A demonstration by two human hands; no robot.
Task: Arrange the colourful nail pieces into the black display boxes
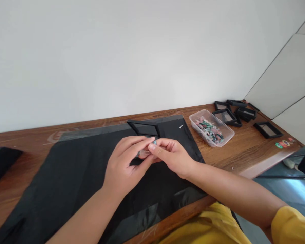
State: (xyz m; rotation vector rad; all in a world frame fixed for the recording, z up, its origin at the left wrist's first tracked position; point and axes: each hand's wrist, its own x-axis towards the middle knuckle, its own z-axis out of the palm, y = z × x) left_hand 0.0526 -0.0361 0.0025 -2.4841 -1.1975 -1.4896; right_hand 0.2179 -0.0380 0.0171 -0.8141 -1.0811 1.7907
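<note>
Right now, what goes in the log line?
left hand: pinches piece | right hand: pinches piece | frame: behind hands | tub: right of cloth

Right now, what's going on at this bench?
A person in yellow sleeves is at a wooden table. The left hand and right hand meet fingertip to fingertip, pinching a small piece over a black cloth; it is too small to identify. An open black case lies just behind the hands. To the right sit a clear tub of coloured pieces and several black frames.
</note>
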